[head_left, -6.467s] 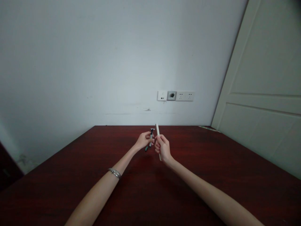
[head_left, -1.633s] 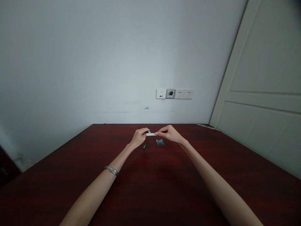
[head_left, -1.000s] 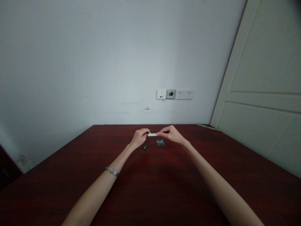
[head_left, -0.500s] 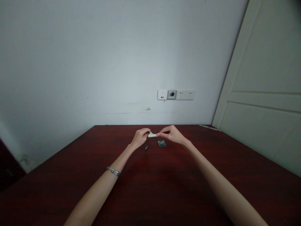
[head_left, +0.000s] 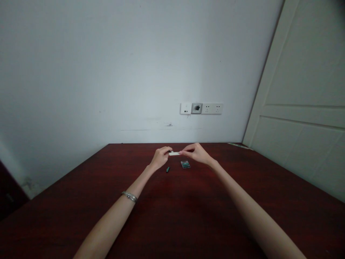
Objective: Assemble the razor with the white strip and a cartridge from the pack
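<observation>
While the right grip (head_left: pixel 198 154) pinches one end of the white bar (head_left: pixel 174 154) between thumb and fingertips, the left grip (head_left: pixel 160 157) is drawn in at the other end, its fingers curled on a small dark piece (head_left: pixel 170 151). Neither has any visible gap beyond what it holds; how much lies hidden inside the left grip I cannot tell. The bar lies almost level between the two grips, seemingly held up off the worktop (head_left: pixel 178 223). Whether it is joined to the dark piece or merely touching is too small to make out.

The step in hand looks like bringing the two pieces together or working one against the other. The next move, I judge, calls for a firm right pinch and small, careful pressure from the left, keeping the bar in line.

By count: two hands, one bar, one dark piece, one loose green strip (head_left: pixel 168 169) below the left grip, one clear case (head_left: pixel 185 164) below the right grip with something green inside, uncountable here, and one bracelet (head_left: pixel 129 196) behind the left grip.
</observation>
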A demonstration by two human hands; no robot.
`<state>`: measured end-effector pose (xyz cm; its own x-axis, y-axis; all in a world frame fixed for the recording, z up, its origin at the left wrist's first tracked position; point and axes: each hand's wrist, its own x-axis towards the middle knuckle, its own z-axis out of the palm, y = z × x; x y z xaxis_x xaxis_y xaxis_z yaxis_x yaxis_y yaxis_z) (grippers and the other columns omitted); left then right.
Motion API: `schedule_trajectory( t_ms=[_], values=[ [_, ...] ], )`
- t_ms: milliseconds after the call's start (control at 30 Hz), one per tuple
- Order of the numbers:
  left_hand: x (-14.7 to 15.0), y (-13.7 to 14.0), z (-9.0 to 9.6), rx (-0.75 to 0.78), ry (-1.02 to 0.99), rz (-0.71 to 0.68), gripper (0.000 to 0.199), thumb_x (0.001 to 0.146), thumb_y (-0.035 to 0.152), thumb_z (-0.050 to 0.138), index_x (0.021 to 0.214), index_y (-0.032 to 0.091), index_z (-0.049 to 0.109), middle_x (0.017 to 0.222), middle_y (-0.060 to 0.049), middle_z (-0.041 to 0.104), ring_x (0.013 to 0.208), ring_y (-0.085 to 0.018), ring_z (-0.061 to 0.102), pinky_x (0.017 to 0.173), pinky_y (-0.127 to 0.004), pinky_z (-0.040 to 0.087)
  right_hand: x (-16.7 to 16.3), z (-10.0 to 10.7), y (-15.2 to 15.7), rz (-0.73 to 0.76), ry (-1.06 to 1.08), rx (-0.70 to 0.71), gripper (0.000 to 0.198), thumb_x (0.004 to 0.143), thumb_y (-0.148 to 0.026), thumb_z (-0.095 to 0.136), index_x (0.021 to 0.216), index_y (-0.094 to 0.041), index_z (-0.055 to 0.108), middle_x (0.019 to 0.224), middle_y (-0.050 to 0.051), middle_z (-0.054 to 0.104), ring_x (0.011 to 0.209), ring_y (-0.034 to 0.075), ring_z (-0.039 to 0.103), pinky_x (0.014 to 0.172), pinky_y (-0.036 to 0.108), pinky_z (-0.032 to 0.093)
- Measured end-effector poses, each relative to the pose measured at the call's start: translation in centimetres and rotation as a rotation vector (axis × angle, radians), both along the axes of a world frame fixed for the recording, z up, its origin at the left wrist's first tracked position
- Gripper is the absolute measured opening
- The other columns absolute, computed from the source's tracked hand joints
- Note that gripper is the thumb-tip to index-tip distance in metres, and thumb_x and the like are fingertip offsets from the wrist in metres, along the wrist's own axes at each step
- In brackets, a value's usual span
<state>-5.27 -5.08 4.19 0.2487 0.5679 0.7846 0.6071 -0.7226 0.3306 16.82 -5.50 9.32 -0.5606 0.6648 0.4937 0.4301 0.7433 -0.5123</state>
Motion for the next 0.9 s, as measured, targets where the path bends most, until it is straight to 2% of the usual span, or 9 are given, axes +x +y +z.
schedule_trajectory(
  t_ms=[233,467,667,767,833,900],
  values=[
    [-1.1,0.5,-0.4,0.033,-0.001,0.047,0.029,0.072,0.0,0.045,0.087,0.017,0.064,0.087,-0.005,0.067,0.084,-0.015,0.062,0.079,-0.026,0.047,2.1,-0.1,0.7,-0.105,0.046,-0.01,0.041,0.073,-0.053,0.056,0.074,-0.016,0.073,0.068,0.005,0.069,0.062,0.016,0.058,0.055,0.024,0.038],
    [-0.2,0.0,-0.3,0.014,0.053,0.013,0.03,0.072,-0.001,0.045,0.087,0.017,0.064,0.085,-0.004,0.067,0.079,-0.014,0.062,0.075,-0.024,0.047,0.1,0.0,-0.4,0.003,0.032,0.025,0.041,0.075,-0.052,0.054,0.075,-0.016,0.073,0.069,0.005,0.069,0.061,0.015,0.057,0.055,0.023,0.038],
    [-0.5,0.0,-0.2,-0.008,-0.011,0.018,0.023,0.074,0.003,0.047,0.084,0.016,0.063,0.085,-0.004,0.066,0.08,-0.014,0.061,0.077,-0.025,0.046,2.0,-0.7,0.6,-0.08,0.006,0.014,0.042,0.074,-0.054,0.055,0.077,-0.017,0.073,0.072,0.006,0.07,0.064,0.017,0.058,0.057,0.024,0.039],
    [-0.4,0.0,0.0,-0.138,-0.144,0.022,0.011,0.076,0.013,0.052,0.082,0.015,0.061,0.079,-0.002,0.065,0.077,-0.013,0.061,0.077,-0.024,0.047,2.9,-0.7,0.6,-0.13,0.007,-0.003,0.045,0.074,-0.056,0.053,0.075,-0.015,0.073,0.063,0.005,0.067,0.057,0.015,0.054,0.053,0.024,0.036],
    [-0.1,-0.1,0.2,-0.323,-0.267,-0.025,0.009,0.074,0.018,0.057,0.083,0.015,0.057,0.073,-0.001,0.064,0.071,-0.013,0.062,0.07,-0.025,0.049,3.0,-0.7,0.5,-0.144,0.036,-0.015,0.049,0.076,-0.057,0.05,0.074,-0.013,0.073,0.059,0.004,0.064,0.054,0.014,0.052,0.051,0.025,0.034],
    [0.3,-0.4,0.6,-0.572,-0.372,-0.127,0.017,0.072,0.02,0.061,0.086,0.014,0.053,0.07,-0.002,0.064,0.064,-0.014,0.064,0.061,-0.026,0.051,2.8,-0.6,0.5,-0.167,0.064,-0.003,0.051,0.076,-0.058,0.048,0.074,-0.013,0.072,0.062,0.005,0.065,0.056,0.015,0.053,0.051,0.025,0.034]
  ],
)
